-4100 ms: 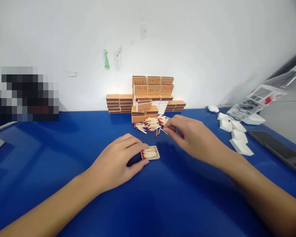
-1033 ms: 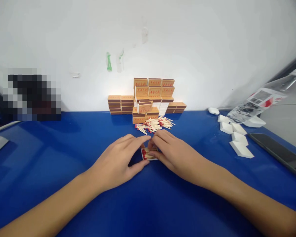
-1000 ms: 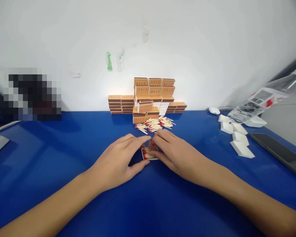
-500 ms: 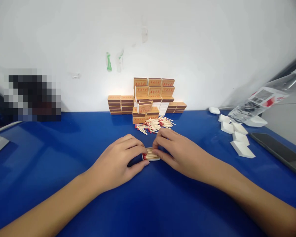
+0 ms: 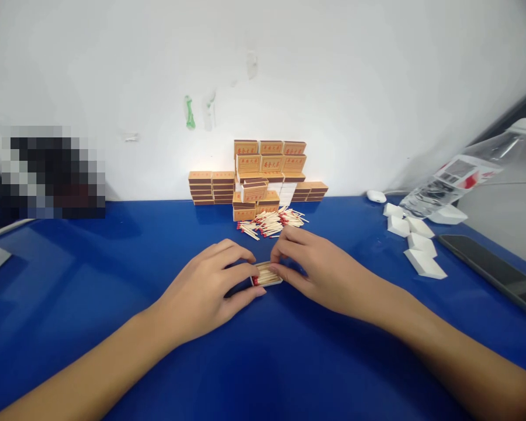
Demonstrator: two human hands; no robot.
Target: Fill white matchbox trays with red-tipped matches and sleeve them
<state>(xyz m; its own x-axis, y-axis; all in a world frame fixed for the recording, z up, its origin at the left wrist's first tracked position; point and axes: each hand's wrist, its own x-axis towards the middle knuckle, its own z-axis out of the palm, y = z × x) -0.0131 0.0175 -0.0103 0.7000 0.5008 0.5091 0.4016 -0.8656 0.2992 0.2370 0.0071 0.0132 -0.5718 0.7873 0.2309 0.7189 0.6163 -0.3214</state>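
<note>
In the head view, a small white matchbox tray [image 5: 275, 283] lies on the blue table, filled with wooden matches [image 5: 265, 275] whose red heads point left. My left hand [image 5: 214, 289] curves around the tray's left end, thumb at the near side and fingers at the far side, gripping it. At the right end, my right hand [image 5: 315, 263] has thumb and fingers pinched together on the matches; the fingertips partly hide what they hold. Just beyond the hands is a loose pile of red-headed matches [image 5: 272, 222].
Stacked orange matchboxes [image 5: 270, 164] stand against the white wall behind the pile. To the right are several empty white trays [image 5: 424, 264], a white earphone case [image 5: 376, 196], a leaning clear plastic bottle [image 5: 460, 172] and a dark phone [image 5: 491, 272].
The right end of the tray has tipped slightly away from me, and the tray sits a little askew. Both hands stay at its ends. The whole view has shifted slightly.
</note>
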